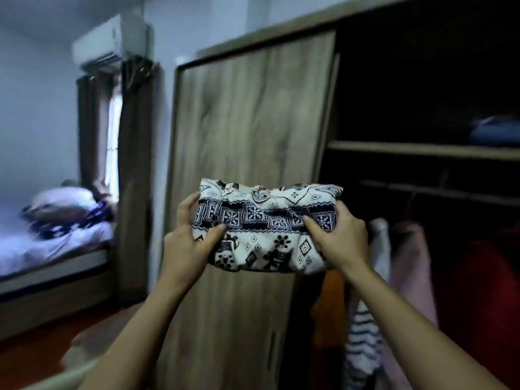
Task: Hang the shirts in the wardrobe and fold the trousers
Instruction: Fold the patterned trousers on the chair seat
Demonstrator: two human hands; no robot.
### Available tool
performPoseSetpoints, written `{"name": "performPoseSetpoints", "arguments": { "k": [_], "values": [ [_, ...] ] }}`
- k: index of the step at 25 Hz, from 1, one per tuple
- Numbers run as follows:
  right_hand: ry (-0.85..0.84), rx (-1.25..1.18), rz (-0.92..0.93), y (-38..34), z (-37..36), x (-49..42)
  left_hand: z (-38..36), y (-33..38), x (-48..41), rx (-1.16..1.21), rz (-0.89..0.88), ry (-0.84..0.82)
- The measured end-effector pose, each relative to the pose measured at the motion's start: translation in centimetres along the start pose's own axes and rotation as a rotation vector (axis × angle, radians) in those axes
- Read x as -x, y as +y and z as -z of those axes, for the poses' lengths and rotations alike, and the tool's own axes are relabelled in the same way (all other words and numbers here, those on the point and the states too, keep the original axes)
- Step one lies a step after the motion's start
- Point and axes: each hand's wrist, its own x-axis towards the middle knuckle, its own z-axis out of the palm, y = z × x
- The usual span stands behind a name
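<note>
While both hands grip it from either side, a folded bundle of black-and-white patterned trousers (267,229) hangs in the air between them. The left hand (191,240) pinches the left end between thumb and fingers; the right hand (337,237) clamps the right end the same way. To finish this step well, the bundle probably wants holding level and snug so the folds stay put, then sliding flat onto the wardrobe shelf (416,149), up and to the right of the right hand.

Just below and beyond the right hand, clothes hang inside the open wardrobe: a striped top (363,342), a pink garment (410,263) and something red (478,291), under a rail (439,190). Directly behind the hands stands the wooden sliding door (247,122). Further right on the shelf lies a folded blue garment (495,133). Far left of the left hand is a bed (56,243).
</note>
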Motion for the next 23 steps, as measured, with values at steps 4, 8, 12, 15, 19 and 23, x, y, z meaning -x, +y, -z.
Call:
{"name": "performPoseSetpoints", "arguments": {
  "k": [4, 8, 12, 15, 19, 23],
  "values": [
    [0.169, 0.141, 0.053, 1.8, 12.3, -5.0, -8.2, 8.1, -3.0, 0.14, -0.209, -0.116],
    [0.255, 0.296, 0.044, 3.8, 22.3, -7.4, -15.8, 14.9, -4.2, 0.266, -0.329, -0.235],
    [0.342, 0.451, 0.076, 5.5, 32.1, -11.6, -23.2, 23.1, -6.4, 0.386, -0.436, -0.265],
    [0.377, 0.612, 0.058, 6.5, 37.5, -16.4, -27.9, 28.2, -8.6, 0.434, -0.47, -0.231],
    [0.359, 0.772, -0.032, 7.7, 41.4, -22.5, -33.4, 33.3, -11.6, 0.486, -0.434, -0.238],
    [0.341, 0.911, -0.179, 10.6, 42.2, -27.0, -39.5, 35.1, -13.5, 0.417, -0.325, -0.322]
  ]
}}
